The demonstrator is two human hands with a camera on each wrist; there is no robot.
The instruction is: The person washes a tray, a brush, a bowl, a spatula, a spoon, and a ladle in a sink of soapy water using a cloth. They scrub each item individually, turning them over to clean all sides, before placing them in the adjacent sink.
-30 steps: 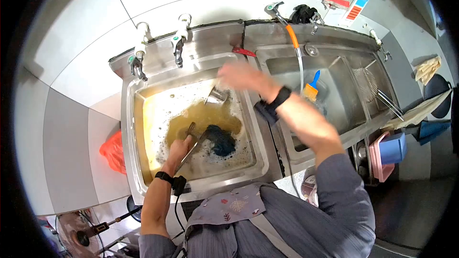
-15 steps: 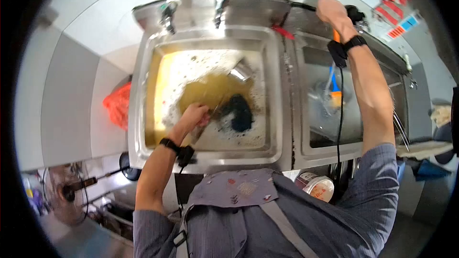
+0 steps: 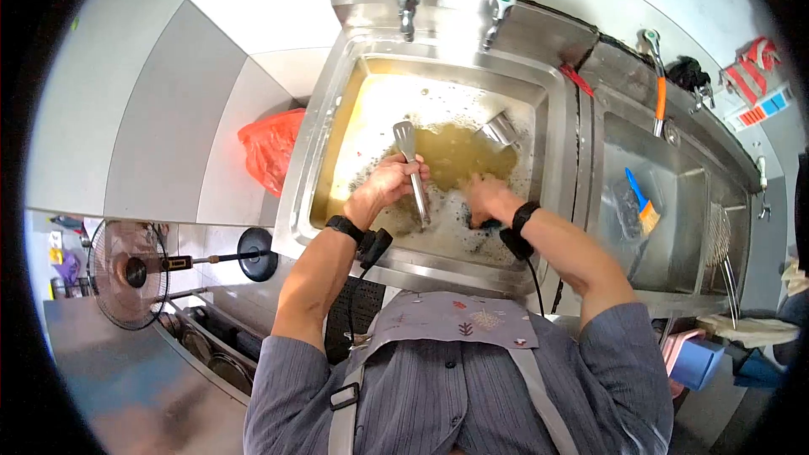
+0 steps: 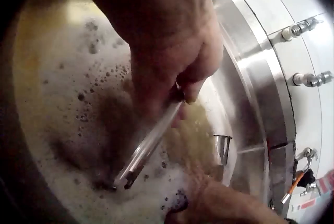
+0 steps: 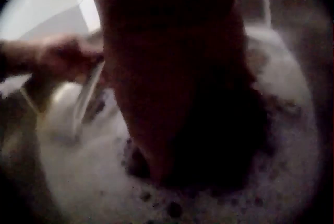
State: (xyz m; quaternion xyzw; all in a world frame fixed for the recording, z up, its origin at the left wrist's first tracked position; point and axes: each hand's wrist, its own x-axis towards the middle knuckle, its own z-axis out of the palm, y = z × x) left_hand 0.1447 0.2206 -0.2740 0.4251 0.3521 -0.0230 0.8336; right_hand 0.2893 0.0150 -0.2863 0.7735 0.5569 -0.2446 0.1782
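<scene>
My left hand (image 3: 394, 181) grips metal tongs (image 3: 406, 141) over the left sink (image 3: 539, 244), which holds cloudy, foamy water. The tongs' slotted end points toward the back wall in the head view. In the left wrist view, the other ends of the tongs (image 4: 136, 164) reach down to the foam. My right hand (image 3: 490, 200) is down at the water, its fingers round a dark, bunched cloth (image 3: 487, 240) that is mostly covered. The hand blocks much of the right wrist view. Behind it a metal cup (image 3: 500, 130) lies tilted in the water.
In the right sink (image 3: 607, 227) lies a blue-handled brush (image 3: 645, 202); a wire strainer (image 3: 719, 240) stands farther right. Above that sink is a tap with an orange hose (image 3: 661, 105). Two taps (image 3: 497, 13) overhang the left sink. A red plastic bag (image 3: 270, 152) sits left of it.
My right hand went to the hose tap and came back to the dark cloth in the left sink. The stream from the hose is gone. My left hand has lifted and turned the tongs.
</scene>
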